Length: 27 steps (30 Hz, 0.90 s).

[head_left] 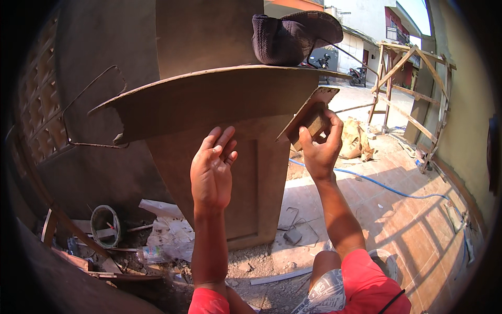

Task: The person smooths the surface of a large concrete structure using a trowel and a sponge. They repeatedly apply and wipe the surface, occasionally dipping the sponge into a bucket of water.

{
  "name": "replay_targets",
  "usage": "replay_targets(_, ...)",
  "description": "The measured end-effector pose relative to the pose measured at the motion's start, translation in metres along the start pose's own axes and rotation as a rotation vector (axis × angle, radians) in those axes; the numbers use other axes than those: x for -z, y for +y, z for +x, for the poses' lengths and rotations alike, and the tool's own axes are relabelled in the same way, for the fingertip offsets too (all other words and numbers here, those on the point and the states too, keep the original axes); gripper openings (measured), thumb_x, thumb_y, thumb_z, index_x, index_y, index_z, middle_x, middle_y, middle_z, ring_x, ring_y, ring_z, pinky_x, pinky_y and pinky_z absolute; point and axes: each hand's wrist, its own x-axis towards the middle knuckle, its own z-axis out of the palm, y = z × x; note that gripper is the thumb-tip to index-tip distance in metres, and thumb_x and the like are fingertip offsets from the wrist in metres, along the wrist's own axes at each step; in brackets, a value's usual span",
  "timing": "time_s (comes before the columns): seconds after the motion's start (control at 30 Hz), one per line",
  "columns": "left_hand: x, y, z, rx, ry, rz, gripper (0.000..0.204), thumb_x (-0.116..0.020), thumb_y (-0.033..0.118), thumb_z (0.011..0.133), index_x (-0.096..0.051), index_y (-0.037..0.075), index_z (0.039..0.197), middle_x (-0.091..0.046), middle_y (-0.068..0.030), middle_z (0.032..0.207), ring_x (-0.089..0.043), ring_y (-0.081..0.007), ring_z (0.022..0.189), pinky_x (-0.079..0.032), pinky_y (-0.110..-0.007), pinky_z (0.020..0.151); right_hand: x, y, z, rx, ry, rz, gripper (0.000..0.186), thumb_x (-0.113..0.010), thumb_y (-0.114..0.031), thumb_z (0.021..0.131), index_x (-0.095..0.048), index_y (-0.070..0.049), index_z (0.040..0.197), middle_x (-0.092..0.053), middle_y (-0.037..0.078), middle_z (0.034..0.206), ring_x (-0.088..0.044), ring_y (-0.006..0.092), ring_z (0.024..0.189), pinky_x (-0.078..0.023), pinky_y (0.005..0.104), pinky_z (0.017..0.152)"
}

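Observation:
My right hand (322,146) grips the wooden block handle of a plastering trowel (298,119). Its thin flat blade is tilted beside the right end of a long curved-looking ledge edge (219,97), which juts from a grey plastered pillar (219,188). My left hand (213,170) is raised in front of the pillar, below the ledge. Its fingers are loosely stretched, with nothing in them; whether the fingertips touch the surface I cannot tell. A dark knitted cap (282,39) lies on top of the ledge.
Bent metal rods (65,118) stick out around the ledge's ends. A wooden trestle (413,89) stands at the right, near a crumpled sack (355,140). A blue hose (387,187) crosses the tiled floor. Rubble, plastic sheeting (167,230) and a round bucket-like rim (105,226) lie lower left.

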Motion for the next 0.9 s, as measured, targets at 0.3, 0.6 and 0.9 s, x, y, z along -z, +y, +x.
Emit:
replay_targets(0.3, -0.002, -0.007, 0.005, -0.003, -0.024, -0.012, 0.066, -0.055, 0.013, 0.087, -0.026, -0.010, 0.142, -0.039, -0.0244, 0.143, -0.045, -0.0276, 0.119, -0.038, -0.037, 0.096, -0.013, -0.005, 0.021, 0.157, 0.030, -0.216, 0.053, -0.072, -0.005, 0.075, -0.049, -0.001, 0.122, -0.056, 0.016, 0.116, -0.055, 0.0332, 0.110, -0.045, 0.0416, 0.094)
replay_targets(0.6, 0.000, -0.013, 0.009, -0.015, -0.049, -0.048, 0.066, -0.055, 0.013, 0.087, -0.027, -0.010, 0.142, -0.038, -0.0235, 0.144, -0.043, -0.0282, 0.121, -0.036, -0.038, 0.097, -0.022, 0.000, 0.028, 0.232, -0.001, -0.273, 0.051, -0.072, -0.004, 0.075, -0.050, -0.002, 0.120, -0.057, 0.017, 0.114, -0.056, 0.0341, 0.109, -0.046, 0.0425, 0.093)
replay_targets(0.9, -0.002, -0.016, 0.014, -0.005, -0.050, -0.062, 0.069, -0.057, 0.014, 0.084, -0.028, -0.009, 0.142, -0.039, -0.0216, 0.143, -0.042, -0.0278, 0.122, -0.034, -0.038, 0.098, -0.019, 0.010, -0.005, 0.194, -0.168, -0.359, 0.048, -0.071, -0.003, 0.076, -0.050, -0.004, 0.119, -0.056, 0.019, 0.111, -0.060, 0.0382, 0.101, -0.051, 0.0454, 0.084)
